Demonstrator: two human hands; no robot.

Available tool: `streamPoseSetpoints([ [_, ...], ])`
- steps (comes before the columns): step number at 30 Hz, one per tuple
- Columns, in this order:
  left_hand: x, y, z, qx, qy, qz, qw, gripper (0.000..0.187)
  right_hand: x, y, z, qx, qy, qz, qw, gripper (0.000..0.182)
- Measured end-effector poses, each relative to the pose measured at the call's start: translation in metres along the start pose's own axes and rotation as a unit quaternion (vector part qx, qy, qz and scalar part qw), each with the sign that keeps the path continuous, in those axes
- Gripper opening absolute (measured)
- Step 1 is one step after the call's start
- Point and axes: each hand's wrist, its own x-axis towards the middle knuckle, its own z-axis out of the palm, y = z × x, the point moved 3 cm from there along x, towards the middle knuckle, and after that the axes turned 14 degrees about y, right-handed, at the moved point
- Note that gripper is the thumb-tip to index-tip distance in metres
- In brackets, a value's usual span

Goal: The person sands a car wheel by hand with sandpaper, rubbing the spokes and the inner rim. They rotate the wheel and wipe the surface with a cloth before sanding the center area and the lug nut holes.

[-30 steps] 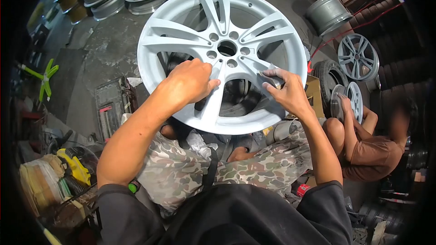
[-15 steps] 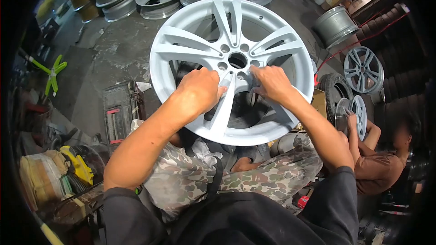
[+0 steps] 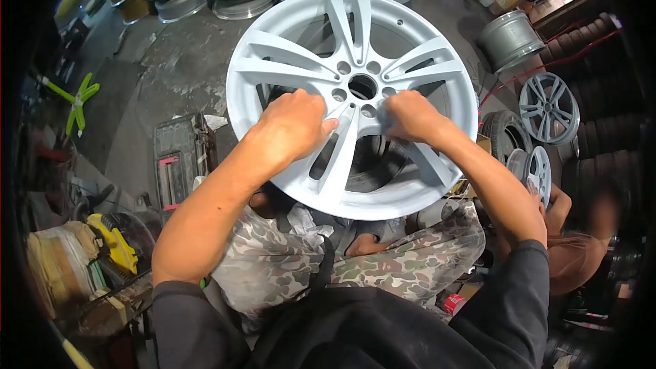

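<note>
Head view: your hands pressed on the alloy wheel [image 3: 352, 96].
Its face tilted up toward you; left hand [image 3: 290, 126] gripped a spoke, right hand [image 3: 408, 116] clenched by the hub.

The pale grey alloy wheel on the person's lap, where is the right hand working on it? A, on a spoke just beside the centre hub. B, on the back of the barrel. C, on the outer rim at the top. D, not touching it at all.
A: the right hand presses on a spoke right next to the hub hole of the wheel, while the left hand grips a neighbouring spoke.
</note>
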Motion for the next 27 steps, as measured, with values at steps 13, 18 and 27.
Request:
streamPoseSetpoints([
  [13, 0.007, 0.007, 0.003, 0.05, -0.004, 0.019, 0.999, 0.048, -0.006, -0.018, 0.014, -0.018, 0.091, -0.153, 0.984, 0.043],
  [18, 0.009, 0.015, 0.003, 0.051, 0.012, 0.032, 0.998, 0.046, -0.011, -0.004, 0.005, 0.063, 0.212, -0.162, 0.962, 0.037],
  [27, -0.026, 0.069, 0.017, -0.179, -0.061, 0.213, 0.959, 0.037, -0.153, 0.019, -0.051, 0.047, 0.303, 0.022, 0.952, 0.018],
])
